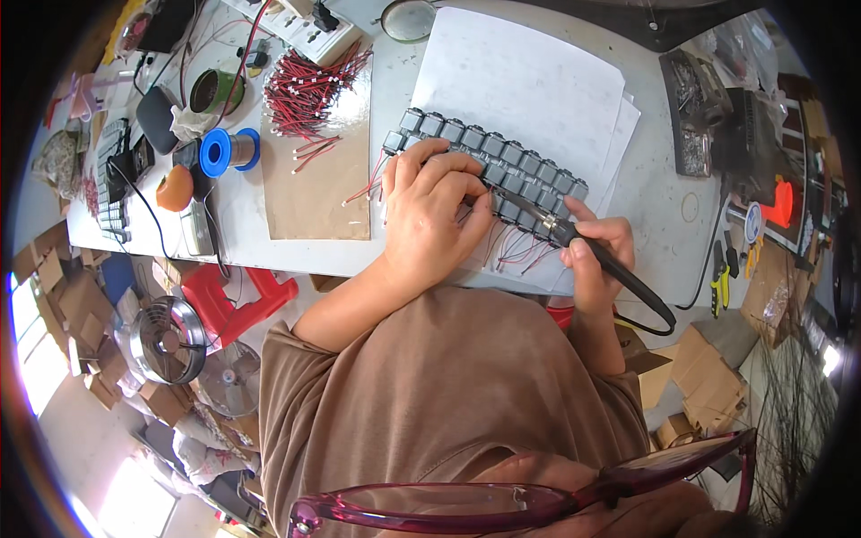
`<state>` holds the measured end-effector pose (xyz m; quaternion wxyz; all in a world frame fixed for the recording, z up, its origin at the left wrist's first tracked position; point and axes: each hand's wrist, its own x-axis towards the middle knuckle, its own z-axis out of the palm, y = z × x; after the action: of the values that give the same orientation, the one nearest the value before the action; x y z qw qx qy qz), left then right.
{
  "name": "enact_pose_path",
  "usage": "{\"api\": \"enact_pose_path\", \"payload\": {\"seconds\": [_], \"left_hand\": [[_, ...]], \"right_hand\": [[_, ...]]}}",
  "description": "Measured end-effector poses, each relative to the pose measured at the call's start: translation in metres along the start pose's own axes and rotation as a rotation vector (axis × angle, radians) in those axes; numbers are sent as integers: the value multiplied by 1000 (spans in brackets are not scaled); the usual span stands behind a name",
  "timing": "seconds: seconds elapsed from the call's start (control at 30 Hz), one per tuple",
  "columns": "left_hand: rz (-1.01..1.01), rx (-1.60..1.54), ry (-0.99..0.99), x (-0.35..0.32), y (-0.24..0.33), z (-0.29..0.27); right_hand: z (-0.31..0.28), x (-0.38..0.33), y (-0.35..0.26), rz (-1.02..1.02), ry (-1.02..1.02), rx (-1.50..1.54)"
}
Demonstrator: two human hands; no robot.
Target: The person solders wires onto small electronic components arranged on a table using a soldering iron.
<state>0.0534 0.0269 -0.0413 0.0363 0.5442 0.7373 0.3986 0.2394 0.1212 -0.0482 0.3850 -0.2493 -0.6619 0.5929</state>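
I see a white table (646, 193) with cardboard boxes (63, 296) and a fan (166, 341) on the floor. One solder spool (229, 150), one bundle of red wires (309, 90), two rows of grey blocks (502, 166) on paper (529, 81). My left hand (435, 211) presses down on the blocks, fingers curled over them. My right hand (596, 255) grips the soldering iron (592, 251), tip at the nearer row.
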Motion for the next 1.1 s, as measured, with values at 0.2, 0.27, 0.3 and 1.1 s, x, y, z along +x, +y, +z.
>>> {"api": "enact_pose_path", "payload": {"seconds": [0.2, 0.27, 0.3, 1.1], "left_hand": [[-4, -2, -4, 1, 1, -1], [-5, 3, -11, 0, 1, -1], [2, 6, -3, 0, 0, 1], [14, 48, 23, 0, 3, 1]], "right_hand": [[-1, -1, 2, -18, -11, -33], [-1, -2, 2, -22, -14, -29], [0, -2, 0, -4, 5, 2], [2, 1, -2, -10, -4, -1]]}}
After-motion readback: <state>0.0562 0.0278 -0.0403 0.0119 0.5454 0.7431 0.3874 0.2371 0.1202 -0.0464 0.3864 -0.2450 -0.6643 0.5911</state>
